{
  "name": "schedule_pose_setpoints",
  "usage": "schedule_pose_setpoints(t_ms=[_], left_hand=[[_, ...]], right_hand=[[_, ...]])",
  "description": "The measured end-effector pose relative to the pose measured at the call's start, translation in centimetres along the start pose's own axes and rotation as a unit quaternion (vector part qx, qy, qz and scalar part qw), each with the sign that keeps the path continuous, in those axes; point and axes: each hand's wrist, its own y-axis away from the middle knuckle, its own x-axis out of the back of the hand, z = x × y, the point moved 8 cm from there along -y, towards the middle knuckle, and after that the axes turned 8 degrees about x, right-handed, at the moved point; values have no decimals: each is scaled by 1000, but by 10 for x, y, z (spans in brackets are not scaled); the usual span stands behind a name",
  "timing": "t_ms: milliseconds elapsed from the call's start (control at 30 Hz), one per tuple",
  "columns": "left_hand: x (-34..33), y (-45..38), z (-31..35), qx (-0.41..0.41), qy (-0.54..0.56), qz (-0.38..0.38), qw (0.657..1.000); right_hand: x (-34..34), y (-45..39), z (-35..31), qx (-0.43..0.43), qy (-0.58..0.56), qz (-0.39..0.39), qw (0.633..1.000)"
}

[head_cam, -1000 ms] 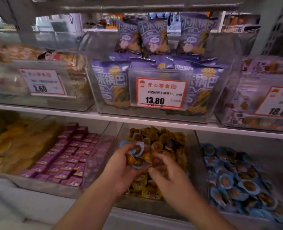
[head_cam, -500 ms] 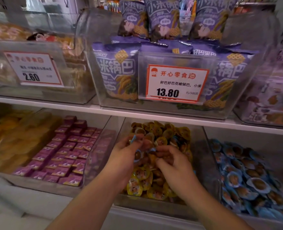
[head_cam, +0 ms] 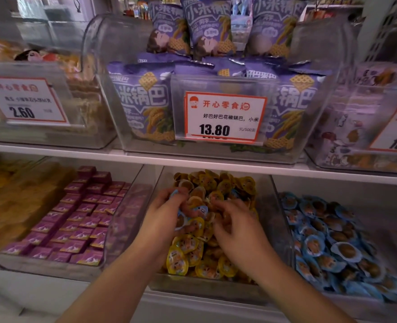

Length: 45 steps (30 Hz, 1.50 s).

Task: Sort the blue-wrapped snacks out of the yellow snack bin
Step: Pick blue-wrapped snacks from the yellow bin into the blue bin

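Several blue-wrapped snacks (head_cam: 181, 212) sit bunched in my left hand (head_cam: 162, 217), fingers curled round them, above the middle of the yellow snack bin (head_cam: 279, 231); my right hand (head_cam: 237, 227) claws into the yellow packets beside them, its hold unclear.

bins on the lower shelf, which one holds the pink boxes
The bin of pink boxes, left of the yellow snack bin where both hands work; the other lower bins hold round yellow or blue packs.

Both forearms extended forward; left hand (head_cam: 163, 215) fingers curled, gripping; right hand (head_cam: 236, 226) fingers curled downward
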Motion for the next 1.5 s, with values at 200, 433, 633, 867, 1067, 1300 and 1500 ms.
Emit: schedule_pose_setpoints(t_ms=[200,433,633,867,1067,1300,1500], left_hand=[[2,2,9,-48,-32,37,998],[8,3,17,-97,-75,40,992],[-16,27,37,-252,-177,14,951],[-82,74,14,-350,-359,-47,864],[-123,101,5,-339,-362,-151,855],[-123,72,-4,-311,-301,-169,886],[-106,28,-34,-281,-521,-168,788]], right_hand=[[-40,0,-11,90,93,-153,980],[-21,-7,-13,102,149,-32,983],[26,-2,-12,-33,-79,116,990],[0,36,-26,-297,-672,70,675],[52,48,-9,-227,-543,57,806],[136,65,75,-262,-378,135,877],[207,53,150,-280,-70,188,939]])
